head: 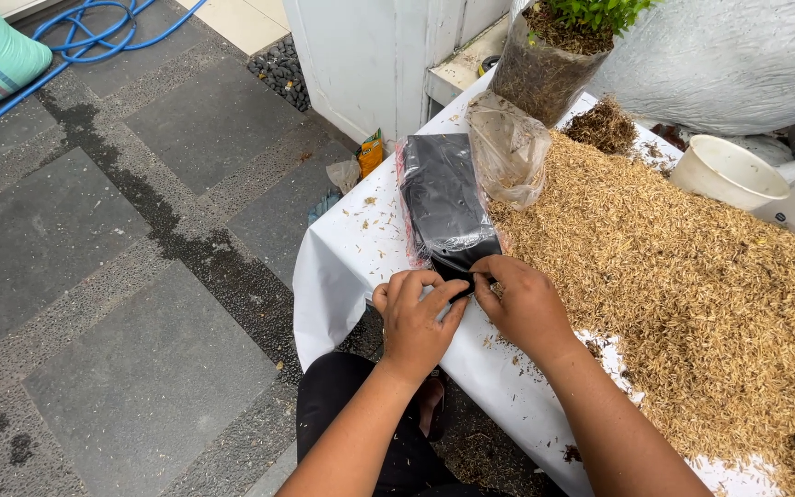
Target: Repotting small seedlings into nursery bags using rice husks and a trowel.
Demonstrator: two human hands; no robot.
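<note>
White sheet (351, 258) w/ big husk pile (692, 285); clear bag (545, 69) holds soil + green plant, white cup (727, 171) looks empty. Pack of black poly bags (443, 202) lies at sheet's left edge beside pile. Left hand (413, 317) & right hand (522, 299) pinch its near end, fingers closed.

A table covered with a white plastic sheet (342, 267) carries everything. A broad heap of tan rice husks (692, 285) lies on it. Left of the heap lies a black plastic bag pack (443, 198); behind the heap stand a potted plant in a clear bag (545, 69) and a white cup (727, 171).
</note>
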